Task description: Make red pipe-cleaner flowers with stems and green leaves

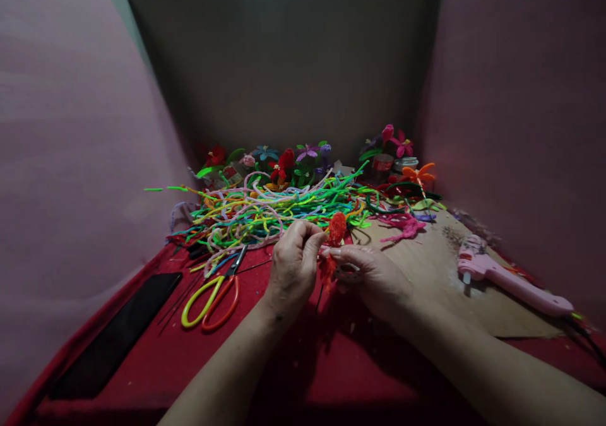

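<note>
Between my two hands is an orange-red pipe-cleaner flower (338,227), with a rounded fuzzy top and more fuzzy petals hanging below my fingers. My left hand (294,259) is closed, pinching it from the left with thumb and forefinger. From the right, my right hand (379,281) pinches the same flower. A pale ring-shaped item (348,272), perhaps a tape roll, sits under the right fingers; its kind is unclear. The stem is mostly hidden by my fingers. Scissors (220,300) with yellow and orange handles lie left of my left hand.
Behind my hands spreads a heap of colourful pipe cleaners (284,205), with finished flowers (307,151) and jars (406,165) beyond. A pink glue gun (514,282) rests on a cardboard sheet (435,274) at right. A black flat case (118,331) lies left on red cloth (156,366).
</note>
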{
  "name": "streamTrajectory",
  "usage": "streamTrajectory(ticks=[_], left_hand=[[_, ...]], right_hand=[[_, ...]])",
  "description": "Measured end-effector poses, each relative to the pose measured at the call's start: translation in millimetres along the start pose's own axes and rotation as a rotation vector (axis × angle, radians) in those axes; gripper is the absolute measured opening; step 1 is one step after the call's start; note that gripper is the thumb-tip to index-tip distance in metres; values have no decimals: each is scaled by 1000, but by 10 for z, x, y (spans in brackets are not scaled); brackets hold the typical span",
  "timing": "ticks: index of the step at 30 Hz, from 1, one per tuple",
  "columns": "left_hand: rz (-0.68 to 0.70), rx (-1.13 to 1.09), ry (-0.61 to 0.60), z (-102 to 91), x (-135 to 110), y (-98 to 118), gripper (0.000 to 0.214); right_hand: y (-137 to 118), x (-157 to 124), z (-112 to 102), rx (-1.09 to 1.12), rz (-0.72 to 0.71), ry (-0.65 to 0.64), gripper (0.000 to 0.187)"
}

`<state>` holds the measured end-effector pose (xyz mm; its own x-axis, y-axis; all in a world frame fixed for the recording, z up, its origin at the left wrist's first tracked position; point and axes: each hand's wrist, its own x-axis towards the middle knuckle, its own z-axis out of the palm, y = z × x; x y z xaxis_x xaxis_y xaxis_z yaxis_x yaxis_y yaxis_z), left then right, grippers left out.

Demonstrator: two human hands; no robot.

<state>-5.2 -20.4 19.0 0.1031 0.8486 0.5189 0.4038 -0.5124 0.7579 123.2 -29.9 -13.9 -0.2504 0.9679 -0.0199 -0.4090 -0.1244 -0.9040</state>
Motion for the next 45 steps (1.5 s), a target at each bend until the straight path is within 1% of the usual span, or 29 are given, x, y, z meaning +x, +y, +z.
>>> streamTrajectory(ticks=[4,9,12,15,21,25,28,30,33,35,39,42,45], left_hand=[[37,15,11,20,1,-6,16],[169,78,19,32,-1,-18,6],[240,102,12,34,-2,-11,12],[263,114,16,34,2,-5,11],[261,99,38,37,14,0,10],[228,108,38,37,11,16,16],[161,106,28,36,5,21,13],[99,66,21,35,4,18,10],[19,-23,22,29,10,13,9],[-6,-47,29,25,15,13,10],[19,-31,30,25,11,8,10],[62,-41,22,33,-3,-9,7],[118,-17,13,34,-14,-21,8]], right_hand=[[3,8,-8,5,6,27,24],[15,1,-28,-46,-39,-33,22],[10,-16,-17,-90,-55,-31,20],[3,-29,5,-92,-47,-19,19],[-8,-33,20,-92,-27,-26,20],[-17,-35,19,-72,-7,-34,20],[-15,-36,15,-52,-17,-48,23],[-9,-32,10,-36,-33,-59,24],[-1,-22,2,-12,-37,-61,21],[1,-15,0,6,-17,-49,17],[-3,-9,8,36,-2,-49,16],[6,-6,2,29,-17,-66,21],[30,-1,-18,35,-23,-85,22]])
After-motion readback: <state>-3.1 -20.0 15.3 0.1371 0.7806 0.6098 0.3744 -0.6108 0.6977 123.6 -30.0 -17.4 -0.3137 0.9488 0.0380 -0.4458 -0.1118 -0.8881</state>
